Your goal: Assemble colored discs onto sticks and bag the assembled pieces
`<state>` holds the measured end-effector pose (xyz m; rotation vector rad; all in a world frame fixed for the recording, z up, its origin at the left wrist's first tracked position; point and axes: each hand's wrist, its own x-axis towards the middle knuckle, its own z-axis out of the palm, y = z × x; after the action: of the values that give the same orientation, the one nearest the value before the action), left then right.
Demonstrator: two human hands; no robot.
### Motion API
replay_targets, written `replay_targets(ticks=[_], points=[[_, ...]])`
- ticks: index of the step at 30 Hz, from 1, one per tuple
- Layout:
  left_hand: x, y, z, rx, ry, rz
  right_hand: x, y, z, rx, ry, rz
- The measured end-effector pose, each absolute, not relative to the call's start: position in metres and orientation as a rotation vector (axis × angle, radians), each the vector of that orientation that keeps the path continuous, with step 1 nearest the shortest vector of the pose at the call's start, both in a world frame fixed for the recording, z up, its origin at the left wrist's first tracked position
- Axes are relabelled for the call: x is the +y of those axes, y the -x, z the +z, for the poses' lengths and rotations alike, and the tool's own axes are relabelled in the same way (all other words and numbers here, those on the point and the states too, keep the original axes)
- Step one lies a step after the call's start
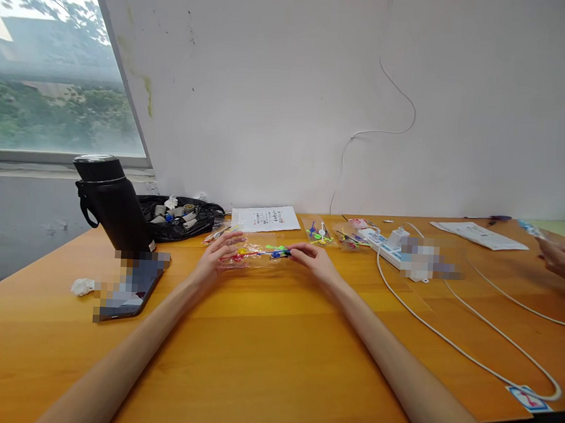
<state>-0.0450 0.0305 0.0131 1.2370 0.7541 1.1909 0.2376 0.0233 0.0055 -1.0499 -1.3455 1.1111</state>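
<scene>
On the table before me lies a clear plastic bag (256,260) with small coloured plastic pieces inside: red, yellow, blue and green. My right hand (311,258) pinches its right end, near the blue and green pieces, between thumb and fingers. At the other end, my left hand (214,257) has its fingers stretched out and apart, touching the bag beside the red and yellow pieces. Similar bags of coloured pieces (320,232) (352,238) sit just beyond my right hand. Another small bag (217,233) lies behind my left fingers.
A black bottle (116,209) and a phone (134,289) stand left, near crumpled tissue (83,287). Behind are a black bag of rubbish (168,231) and a paper sheet (265,219). A power strip (389,247) with white cables is right; another person's hand (561,259) is far right.
</scene>
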Motion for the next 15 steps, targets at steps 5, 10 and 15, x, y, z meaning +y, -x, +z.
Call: replay_targets(ticks=[5, 10, 15], points=[[0.034, 0.055, 0.018, 0.819, -1.187, 1.251, 0.031, -0.25, 0.006, -1.269, 0.994, 1.103], [0.038, 0.063, 0.021, 0.853, -1.16, 1.359, 0.037, -0.266, 0.002, -1.15, 0.995, 1.114], [0.041, 0.066, 0.022, 0.833, -1.072, 1.457, 0.039, -0.275, -0.005, -1.197, 1.077, 1.145]])
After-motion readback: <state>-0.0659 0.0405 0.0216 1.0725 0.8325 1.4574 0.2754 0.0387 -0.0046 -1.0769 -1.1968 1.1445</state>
